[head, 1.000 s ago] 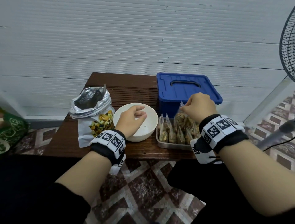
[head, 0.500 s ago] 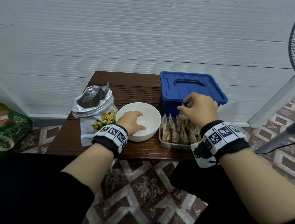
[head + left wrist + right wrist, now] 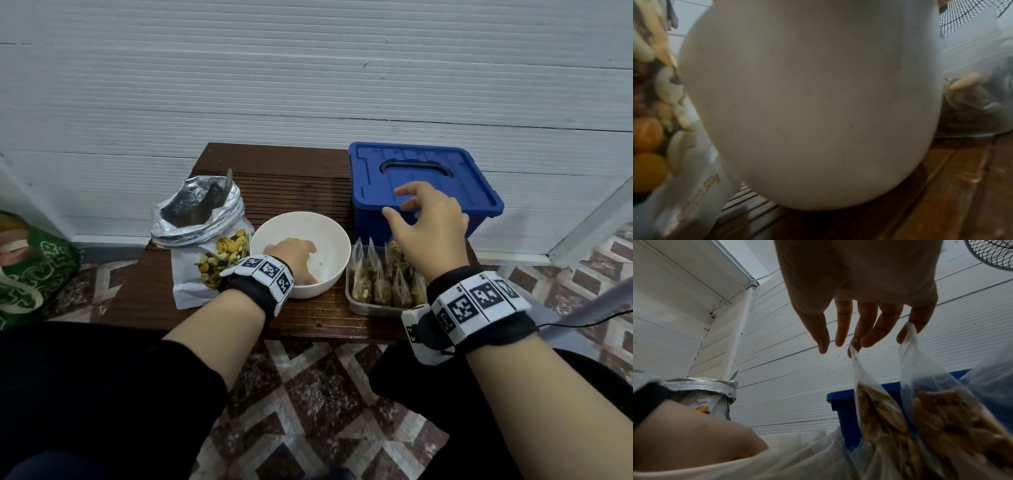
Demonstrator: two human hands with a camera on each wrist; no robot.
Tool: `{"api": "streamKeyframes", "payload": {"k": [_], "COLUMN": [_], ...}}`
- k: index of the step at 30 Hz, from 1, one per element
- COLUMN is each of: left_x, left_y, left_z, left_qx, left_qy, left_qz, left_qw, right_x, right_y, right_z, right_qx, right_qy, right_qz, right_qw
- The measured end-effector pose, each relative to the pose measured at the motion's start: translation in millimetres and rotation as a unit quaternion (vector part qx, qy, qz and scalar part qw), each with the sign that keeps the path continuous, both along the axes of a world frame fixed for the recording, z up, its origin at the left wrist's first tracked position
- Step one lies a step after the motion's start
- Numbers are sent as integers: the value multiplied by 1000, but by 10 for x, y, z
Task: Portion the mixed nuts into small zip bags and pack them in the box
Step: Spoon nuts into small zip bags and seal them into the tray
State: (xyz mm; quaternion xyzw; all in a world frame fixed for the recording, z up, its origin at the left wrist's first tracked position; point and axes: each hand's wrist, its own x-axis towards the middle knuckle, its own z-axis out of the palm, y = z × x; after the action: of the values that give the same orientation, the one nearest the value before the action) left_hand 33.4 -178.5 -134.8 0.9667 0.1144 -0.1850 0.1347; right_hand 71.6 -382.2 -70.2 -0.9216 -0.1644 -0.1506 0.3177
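2 hands, right hand (image 3: 430, 224) over box (image 3: 424, 178)

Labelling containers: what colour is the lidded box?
Blue, lid and body alike; the box shows best in the head view.

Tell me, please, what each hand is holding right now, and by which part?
Nothing is held: the right hand hovers open above the zip bags; the left hand rests inside the white bowl.

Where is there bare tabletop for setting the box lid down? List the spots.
Bare: the back of the table, behind the foil nut bag and left of the blue box; a thin front strip. Crowded: the row of bag, white bowl and tray of filled zip bags.
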Motion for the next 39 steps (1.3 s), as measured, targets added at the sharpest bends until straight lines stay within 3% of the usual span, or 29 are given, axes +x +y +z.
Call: {"api": "streamKeyframes", "payload": {"k": [6, 11, 16, 23, 27, 31, 39], "left_x": [-48, -98, -138, -151, -155, -169, -233], "left_y": [30, 38, 26, -92, -209, -293, -277], "left_z": [8, 68, 191, 339, 394, 424, 422], "left_qx": [-64, -189, -239, -371, -395, -428, -427], "left_qy": [-100, -226, -282, -378, -407, -416, -405], "left_qz": [45, 97, 102, 145, 166, 206, 255], "left_qw": [992, 951, 924, 836, 807, 775, 767], "right_x": [-33, -54, -97, -183, -291, -338, -299], "right_y": [10, 13, 62, 149, 198, 216, 199], "right_z": [-3, -1, 14, -3, 24, 52, 48], "right_qx": [11, 11, 7, -48, -146, -183, -20], "right_qy": [3, 9, 19, 24, -4, -5, -27], "right_qz": [5, 10, 23, 82, 110, 134, 81], "right_qw": [1000, 1000, 1000, 995, 983, 974, 996]}}
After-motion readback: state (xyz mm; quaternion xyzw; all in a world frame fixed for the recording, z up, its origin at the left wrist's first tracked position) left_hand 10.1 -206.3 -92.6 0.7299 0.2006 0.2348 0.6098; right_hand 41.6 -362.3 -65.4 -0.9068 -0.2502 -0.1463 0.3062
